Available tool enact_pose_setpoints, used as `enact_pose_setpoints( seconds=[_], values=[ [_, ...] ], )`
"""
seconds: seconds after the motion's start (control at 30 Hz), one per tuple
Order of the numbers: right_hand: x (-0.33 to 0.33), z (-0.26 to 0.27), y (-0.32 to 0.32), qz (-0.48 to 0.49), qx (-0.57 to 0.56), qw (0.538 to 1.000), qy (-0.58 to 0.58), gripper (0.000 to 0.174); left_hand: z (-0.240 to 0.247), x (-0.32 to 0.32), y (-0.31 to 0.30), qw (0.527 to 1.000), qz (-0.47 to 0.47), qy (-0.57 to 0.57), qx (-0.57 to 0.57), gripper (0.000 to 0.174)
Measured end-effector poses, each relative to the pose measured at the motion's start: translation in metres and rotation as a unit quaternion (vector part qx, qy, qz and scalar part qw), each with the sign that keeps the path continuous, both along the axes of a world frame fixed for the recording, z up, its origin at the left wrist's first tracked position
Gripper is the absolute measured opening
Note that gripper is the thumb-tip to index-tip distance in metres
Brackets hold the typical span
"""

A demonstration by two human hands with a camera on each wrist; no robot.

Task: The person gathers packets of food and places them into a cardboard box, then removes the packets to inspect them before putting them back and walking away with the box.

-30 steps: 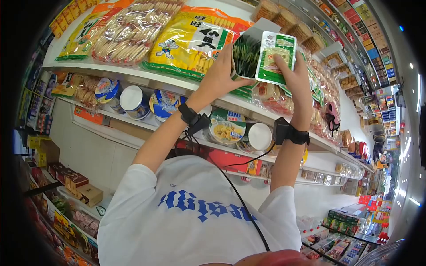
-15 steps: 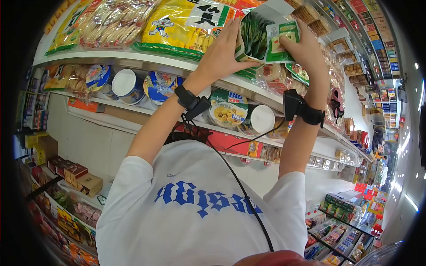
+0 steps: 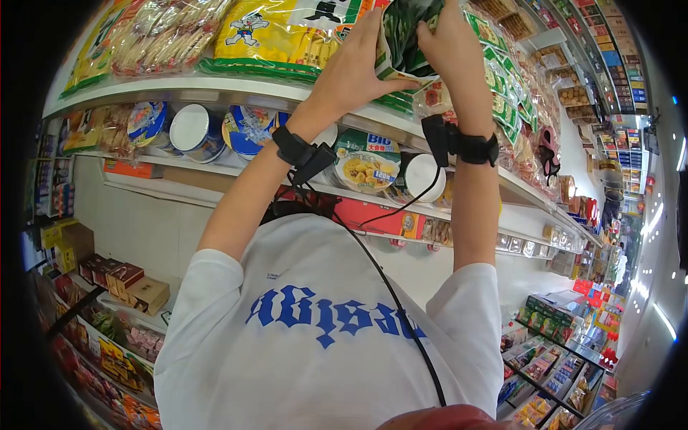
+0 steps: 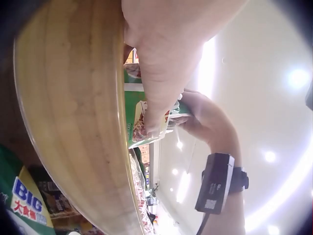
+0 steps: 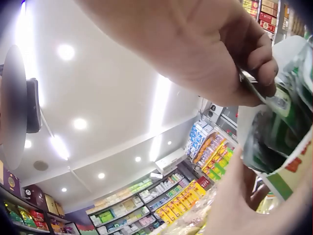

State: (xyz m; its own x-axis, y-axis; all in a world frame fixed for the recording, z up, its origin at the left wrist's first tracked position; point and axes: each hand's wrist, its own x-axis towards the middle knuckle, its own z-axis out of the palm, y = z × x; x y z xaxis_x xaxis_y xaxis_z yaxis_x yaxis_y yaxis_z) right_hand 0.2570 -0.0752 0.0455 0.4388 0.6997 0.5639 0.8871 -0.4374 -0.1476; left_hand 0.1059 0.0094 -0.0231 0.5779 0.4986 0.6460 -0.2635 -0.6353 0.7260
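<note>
Gripping an open box [image 4: 133, 112] at its side, the person's l. hand [image 3: 351, 79] has its fingers bent round the far side & thumb flat along the green printed front. The r. hand [image 3: 455, 46] is at the box's open top — thumb & curled fingertips close together, pinching the edge of a green packet [image 5: 281, 100], w/ hardly any gap betw. them. More dark green packets [image 5: 271, 137] stand upright in the box. Box is held near the front edge of the upper shelf [image 3: 179, 87]; can't tell if its base touches it.

Yellow snack bag [image 3: 269, 43] lies on that shelf, L of the l. hand; loose green-white sachets [image 3: 505, 97] lie R of the r. hand. Lower shelf has a BIG noodle tub [image 3: 367, 159] & a white-lidded tub [image 3: 423, 175], approx. side by side. Person wears a white T-shirt [image 3: 322, 373] w/ blue lettering, plus a black strap-on cam on each wrist — black cable [image 3: 390, 301] down the shirt.
</note>
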Motion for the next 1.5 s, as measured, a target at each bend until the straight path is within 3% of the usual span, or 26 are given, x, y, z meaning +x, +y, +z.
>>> enact_pose_setpoints(
  seconds=[0.03,0.13,0.23,0.33,0.53,0.63,0.73,0.77,0.87,0.9,1.03,1.13,1.17,1.3,1.5],
  values=[
    [-0.001,-0.004,-0.002,0.02,0.039,0.999,-0.017,0.044,0.0,0.0,0.006,0.996,-0.014,0.072,0.05,0.129],
    [-0.021,0.003,-0.006,-0.034,0.023,0.997,0.06,0.046,-0.007,0.002,0.007,0.994,0.016,0.076,0.075,0.124],
    [-0.031,0.009,-0.007,-0.083,0.01,0.993,0.082,0.037,-0.009,0.002,0.006,0.994,0.013,0.081,0.069,0.125],
    [0.002,-0.002,-0.011,-0.087,0.024,0.986,0.142,0.06,-0.006,0.002,0.007,0.995,0.008,0.077,0.064,0.126],
    [-0.011,0.012,-0.016,-0.049,-0.003,0.995,0.091,0.027,-0.008,0.002,0.005,0.995,0.017,0.079,0.059,0.128],
    [-0.015,0.003,-0.004,-0.037,0.018,0.999,0.027,0.025,-0.002,0.001,0.003,0.996,0.008,0.087,0.033,0.126],
    [0.01,-0.012,0.005,0.026,0.009,0.998,0.054,0.026,0.003,0.0,0.003,0.997,-0.003,0.064,0.035,0.125],
    [0.006,-0.009,0.006,0.003,-0.007,0.992,0.129,0.024,0.004,0.0,0.003,0.998,0.006,0.052,0.041,0.122],
    [0.023,-0.017,-0.003,0.02,0.018,1.0,0.01,0.045,-0.02,0.013,0.01,0.996,0.011,0.052,0.07,0.126],
    [0.019,-0.016,-0.008,-0.025,0.025,0.999,-0.023,0.043,-0.022,0.013,0.009,0.995,0.025,0.054,0.082,0.126],
    [0.022,-0.022,-0.012,0.041,0.1,0.994,-0.022,0.035,-0.024,0.014,0.008,0.995,0.026,0.043,0.09,0.127],
    [-0.011,-0.002,-0.005,-0.001,0.133,0.987,-0.091,0.022,-0.017,0.008,0.005,0.997,0.02,0.049,0.062,0.126],
    [-0.015,0.003,-0.006,0.0,0.121,0.993,0.004,0.019,-0.019,0.009,0.006,0.994,0.04,0.012,0.102,0.125],
    [0.002,-0.015,0.001,0.0,0.105,0.994,-0.031,0.019,0.009,0.0,0.001,0.997,-0.007,0.071,0.022,0.119],
    [-0.004,-0.002,-0.002,-0.004,0.034,0.995,-0.098,0.017,0.002,0.003,0.003,0.994,0.019,0.069,0.079,0.121]
  ],
)
